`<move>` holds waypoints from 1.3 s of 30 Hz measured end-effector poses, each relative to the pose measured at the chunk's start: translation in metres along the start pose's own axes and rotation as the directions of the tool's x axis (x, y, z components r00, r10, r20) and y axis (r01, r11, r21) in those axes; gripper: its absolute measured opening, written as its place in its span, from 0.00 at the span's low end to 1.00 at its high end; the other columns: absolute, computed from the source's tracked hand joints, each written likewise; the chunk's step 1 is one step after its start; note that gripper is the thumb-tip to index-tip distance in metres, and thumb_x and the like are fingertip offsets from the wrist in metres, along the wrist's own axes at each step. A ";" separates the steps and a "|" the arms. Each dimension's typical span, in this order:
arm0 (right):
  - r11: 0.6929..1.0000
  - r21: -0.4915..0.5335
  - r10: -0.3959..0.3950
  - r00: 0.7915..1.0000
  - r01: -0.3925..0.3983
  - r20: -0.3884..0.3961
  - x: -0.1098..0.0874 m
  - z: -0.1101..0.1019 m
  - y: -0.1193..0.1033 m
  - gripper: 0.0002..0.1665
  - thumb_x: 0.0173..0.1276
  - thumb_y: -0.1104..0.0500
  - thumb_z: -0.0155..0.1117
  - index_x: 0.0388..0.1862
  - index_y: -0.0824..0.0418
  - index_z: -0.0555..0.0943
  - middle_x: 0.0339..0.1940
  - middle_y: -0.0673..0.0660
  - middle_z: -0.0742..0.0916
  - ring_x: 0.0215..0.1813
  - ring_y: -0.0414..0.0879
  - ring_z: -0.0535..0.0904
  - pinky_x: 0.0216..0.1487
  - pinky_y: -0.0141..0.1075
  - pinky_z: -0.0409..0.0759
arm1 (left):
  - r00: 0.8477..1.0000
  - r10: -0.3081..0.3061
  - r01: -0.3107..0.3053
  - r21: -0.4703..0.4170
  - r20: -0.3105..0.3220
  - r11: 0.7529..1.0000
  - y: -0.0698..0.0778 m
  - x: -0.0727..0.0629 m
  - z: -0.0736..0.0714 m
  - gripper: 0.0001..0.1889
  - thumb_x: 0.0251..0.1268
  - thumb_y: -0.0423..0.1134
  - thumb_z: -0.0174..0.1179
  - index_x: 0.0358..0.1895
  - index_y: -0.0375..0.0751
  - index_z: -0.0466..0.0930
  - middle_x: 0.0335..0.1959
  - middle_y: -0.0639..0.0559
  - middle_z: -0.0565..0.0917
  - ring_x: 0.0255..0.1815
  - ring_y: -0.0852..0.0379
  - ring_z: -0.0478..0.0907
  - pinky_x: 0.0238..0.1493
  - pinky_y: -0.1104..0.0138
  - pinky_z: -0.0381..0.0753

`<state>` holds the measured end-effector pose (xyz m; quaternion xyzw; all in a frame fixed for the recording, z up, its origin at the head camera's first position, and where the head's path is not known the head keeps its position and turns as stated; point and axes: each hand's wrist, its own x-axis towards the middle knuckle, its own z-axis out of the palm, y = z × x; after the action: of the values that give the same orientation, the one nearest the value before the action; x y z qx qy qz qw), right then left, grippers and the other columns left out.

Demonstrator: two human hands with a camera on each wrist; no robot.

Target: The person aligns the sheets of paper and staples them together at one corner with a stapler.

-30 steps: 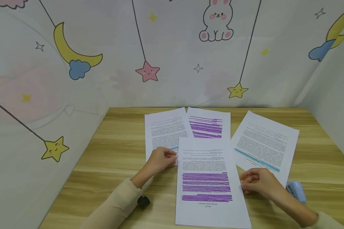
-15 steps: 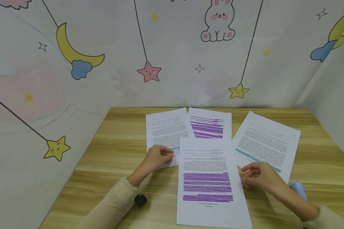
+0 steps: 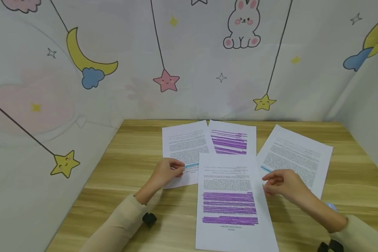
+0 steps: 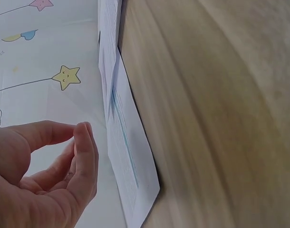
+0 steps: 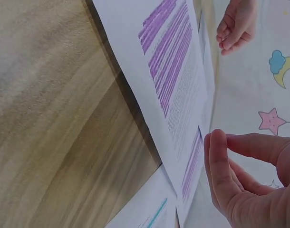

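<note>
Nothing is held by the loosely curled left hand point(image 3: 167, 172) or right hand point(image 3: 286, 183); if brushed, overlapping papers point(image 3: 231, 189) could be dragged askew.

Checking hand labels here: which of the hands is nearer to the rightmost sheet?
Right. In the head view, the right hand overlaps the near edge of the rightmost sheet; the left hand is farther, by the leftmost sheet.

Pale cartoon-print walls point(image 3: 195, 99) around — streaky wood-grain tabletop point(image 3: 357, 182) below.
</note>
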<state>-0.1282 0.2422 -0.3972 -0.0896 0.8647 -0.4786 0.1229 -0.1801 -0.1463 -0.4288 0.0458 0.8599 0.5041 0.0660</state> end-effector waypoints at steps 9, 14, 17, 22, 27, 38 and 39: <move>1.000 -0.002 -0.021 1.000 0.021 -0.013 0.021 0.001 -0.016 0.16 0.66 0.69 0.68 0.47 0.81 0.79 0.30 0.58 0.87 0.31 0.52 0.87 0.37 0.40 0.88 | 0.999 -0.021 0.021 -0.006 -0.035 1.000 -0.004 0.004 -0.015 0.07 0.66 0.27 0.64 0.42 0.26 0.85 0.34 0.42 0.87 0.33 0.53 0.85 0.38 0.62 0.88; 0.999 -0.025 -0.032 0.999 0.032 -0.024 0.036 0.002 -0.028 0.14 0.66 0.69 0.68 0.45 0.79 0.80 0.31 0.59 0.87 0.32 0.52 0.87 0.39 0.41 0.88 | 0.998 -0.034 0.034 -0.004 -0.044 0.999 -0.005 0.008 -0.025 0.07 0.66 0.27 0.64 0.43 0.25 0.84 0.36 0.42 0.86 0.34 0.52 0.86 0.39 0.63 0.88; 0.999 -0.040 -0.035 0.999 0.034 -0.025 0.046 0.003 -0.035 0.13 0.67 0.69 0.67 0.45 0.79 0.81 0.32 0.60 0.88 0.33 0.52 0.87 0.41 0.42 0.88 | 0.998 -0.032 0.032 -0.001 -0.060 0.999 -0.006 0.011 -0.031 0.07 0.66 0.27 0.63 0.43 0.26 0.84 0.36 0.41 0.86 0.35 0.51 0.85 0.39 0.64 0.88; 0.999 -0.036 -0.017 0.999 0.016 -0.030 0.062 0.007 -0.044 0.13 0.68 0.69 0.66 0.47 0.78 0.80 0.34 0.62 0.88 0.35 0.52 0.88 0.43 0.42 0.88 | 0.995 -0.050 0.051 0.012 -0.081 0.999 -0.007 0.016 -0.040 0.08 0.67 0.28 0.63 0.44 0.26 0.84 0.37 0.40 0.85 0.35 0.52 0.84 0.38 0.67 0.87; 1.000 -0.028 0.003 0.999 -0.004 -0.042 0.080 0.012 -0.047 0.14 0.69 0.69 0.65 0.48 0.79 0.80 0.36 0.65 0.87 0.37 0.55 0.87 0.45 0.44 0.87 | 0.990 -0.078 0.082 0.033 -0.115 0.996 -0.009 0.020 -0.048 0.08 0.68 0.29 0.63 0.44 0.27 0.84 0.37 0.40 0.86 0.35 0.52 0.85 0.37 0.67 0.87; 0.999 -0.029 0.037 0.996 -0.039 -0.085 0.114 0.021 -0.044 0.15 0.70 0.68 0.64 0.51 0.78 0.80 0.39 0.67 0.86 0.39 0.58 0.87 0.49 0.48 0.86 | 0.983 -0.104 0.110 0.026 -0.153 0.994 -0.014 0.028 -0.058 0.07 0.68 0.29 0.63 0.44 0.27 0.83 0.40 0.37 0.85 0.36 0.49 0.85 0.44 0.56 0.87; 0.999 -0.033 0.036 0.996 -0.039 -0.086 0.117 0.022 -0.044 0.15 0.70 0.67 0.64 0.50 0.77 0.80 0.39 0.67 0.86 0.39 0.58 0.87 0.49 0.48 0.86 | 0.983 -0.104 0.109 0.026 -0.154 0.994 -0.015 0.029 -0.059 0.07 0.68 0.29 0.63 0.44 0.26 0.83 0.40 0.37 0.85 0.37 0.48 0.85 0.44 0.56 0.87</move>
<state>-0.2312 0.1697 -0.3855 -0.0551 0.8789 -0.4645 0.0931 -0.2185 -0.2000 -0.4153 -0.0378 0.8723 0.4869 0.0261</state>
